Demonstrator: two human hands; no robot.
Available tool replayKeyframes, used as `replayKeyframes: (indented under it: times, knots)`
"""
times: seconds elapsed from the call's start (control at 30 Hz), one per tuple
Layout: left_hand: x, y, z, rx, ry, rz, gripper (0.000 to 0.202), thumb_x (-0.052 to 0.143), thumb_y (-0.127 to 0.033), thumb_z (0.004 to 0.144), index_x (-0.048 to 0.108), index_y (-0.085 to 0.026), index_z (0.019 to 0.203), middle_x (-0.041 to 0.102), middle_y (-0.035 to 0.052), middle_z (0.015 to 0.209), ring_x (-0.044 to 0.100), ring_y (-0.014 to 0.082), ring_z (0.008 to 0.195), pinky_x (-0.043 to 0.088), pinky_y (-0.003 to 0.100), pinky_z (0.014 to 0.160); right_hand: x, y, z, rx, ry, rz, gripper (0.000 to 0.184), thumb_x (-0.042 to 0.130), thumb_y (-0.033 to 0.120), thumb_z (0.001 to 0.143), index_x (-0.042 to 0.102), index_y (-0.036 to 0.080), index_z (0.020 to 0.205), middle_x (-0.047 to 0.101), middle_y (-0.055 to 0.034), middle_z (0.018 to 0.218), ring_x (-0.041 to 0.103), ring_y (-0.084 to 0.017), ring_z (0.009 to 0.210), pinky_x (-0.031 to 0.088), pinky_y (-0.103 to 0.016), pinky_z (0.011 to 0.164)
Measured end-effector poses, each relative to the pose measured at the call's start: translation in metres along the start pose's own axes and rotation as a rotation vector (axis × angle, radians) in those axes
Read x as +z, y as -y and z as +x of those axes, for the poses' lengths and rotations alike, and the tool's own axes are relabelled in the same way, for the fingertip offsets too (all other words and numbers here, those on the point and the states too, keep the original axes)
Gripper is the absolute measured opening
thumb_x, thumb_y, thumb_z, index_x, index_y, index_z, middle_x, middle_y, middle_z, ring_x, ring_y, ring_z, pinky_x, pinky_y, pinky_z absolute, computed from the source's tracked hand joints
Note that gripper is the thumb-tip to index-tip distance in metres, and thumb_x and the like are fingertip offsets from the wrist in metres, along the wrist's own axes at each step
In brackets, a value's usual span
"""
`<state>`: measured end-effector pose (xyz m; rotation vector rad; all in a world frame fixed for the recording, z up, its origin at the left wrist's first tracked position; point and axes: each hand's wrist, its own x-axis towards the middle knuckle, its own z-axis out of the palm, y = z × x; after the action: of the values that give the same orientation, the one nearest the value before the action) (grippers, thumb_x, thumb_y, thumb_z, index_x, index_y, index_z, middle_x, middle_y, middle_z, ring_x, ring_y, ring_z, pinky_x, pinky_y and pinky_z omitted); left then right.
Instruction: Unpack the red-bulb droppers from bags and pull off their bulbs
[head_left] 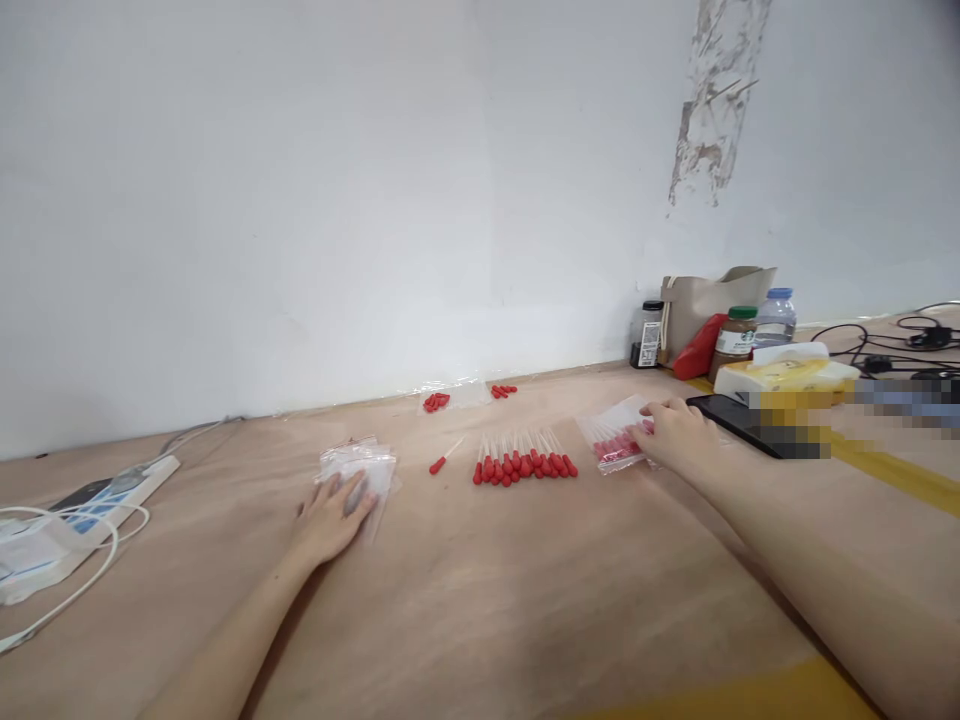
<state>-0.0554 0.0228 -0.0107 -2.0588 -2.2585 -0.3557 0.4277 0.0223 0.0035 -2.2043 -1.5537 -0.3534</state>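
**While my palms lie down, bags sit left and droppers right**

Since the clear plastic bags (pixel 358 462) look thin and slippery, I judge it best to lift one off by a corner with a fingertip rather than drag the whole stack. My left hand (pixel 334 518) lies open and flat on them, gripping nothing. My right hand (pixel 675 430) rests with fingers curved over a filled bag (pixel 616 445); whether it pinches the film I cannot tell. Between the hands lies a row of droppers (pixel 525 463), slim clear stems with soft red bulbs, and a single dropper (pixel 445 458) lies apart on the left. The table (pixel 480 600) is matte, pale brown, faintly grained.
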Motion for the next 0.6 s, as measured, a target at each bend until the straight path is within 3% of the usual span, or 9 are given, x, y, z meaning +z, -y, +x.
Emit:
replayKeyframes:
  times: [0.1,0.2,0.3,0.37,0.47,0.6]
  knots:
    - [0.003,0.005,0.002,-0.010,0.088,0.035,0.053,0.029,-0.053,0.081,0.042,-0.028,0.126,0.035,0.0095,0.136,0.028,0.0311,0.126,0.022,0.052,0.097,0.006,-0.007,0.002,0.005,0.077,-0.001,0.041,0.049,0.043,0.073,0.060,0.016,0.102,0.054,-0.0147,0.104,0.052,-0.029,0.096,0.039,-0.037,0.076]
    - [-0.003,0.005,0.004,0.012,-0.025,0.053,0.047,0.036,-0.046,0.080,0.048,-0.026,0.121,0.037,0.0087,0.134,0.030,0.0299,0.124,0.023,0.050,0.098,0.012,-0.011,0.007,-0.024,0.124,0.002,0.042,0.047,0.045,0.073,0.059,0.015,0.100,0.056,-0.0150,0.100,0.054,-0.028,0.094,0.040,-0.036,0.076]
    - [-0.011,-0.023,0.009,0.279,-0.168,-0.062,0.038,0.039,-0.037,0.079,0.055,-0.020,0.109,0.045,0.0079,0.125,0.039,0.0231,0.117,0.027,0.035,0.100,0.017,-0.012,0.009,-0.048,0.143,0.001,0.043,0.047,0.046,0.074,0.058,0.014,0.100,0.057,-0.0151,0.099,0.055,-0.028,0.093,0.040,-0.036,0.075]
    - [-0.010,-0.051,0.017,0.397,-0.099,-0.198,0.032,0.042,-0.036,0.079,0.058,-0.019,0.100,0.052,0.0078,0.114,0.046,0.0218,0.109,0.030,0.031,0.097,0.018,-0.011,0.009,-0.035,0.141,-0.006,0.045,0.046,0.047,0.074,0.057,0.015,0.102,0.057,-0.0152,0.100,0.055,-0.028,0.093,0.040,-0.036,0.074]
    - [0.001,-0.087,0.037,0.401,-0.050,-0.236,0.028,0.048,-0.033,0.076,0.057,-0.019,0.099,0.056,0.0073,0.105,0.051,0.0217,0.100,0.036,0.030,0.090,0.019,-0.011,0.008,-0.016,0.140,-0.009,0.047,0.045,0.050,0.074,0.056,0.014,0.103,0.057,-0.0158,0.099,0.056,-0.029,0.093,0.041,-0.036,0.072]
    - [0.018,-0.107,0.059,0.294,-0.046,-0.282,0.024,0.050,-0.022,0.074,0.057,-0.016,0.097,0.060,0.0090,0.089,0.056,0.0223,0.089,0.040,0.032,0.080,0.020,-0.009,0.006,-0.018,0.146,-0.014,0.048,0.046,0.051,0.074,0.056,0.013,0.103,0.058,-0.0165,0.098,0.057,-0.029,0.090,0.041,-0.036,0.071]
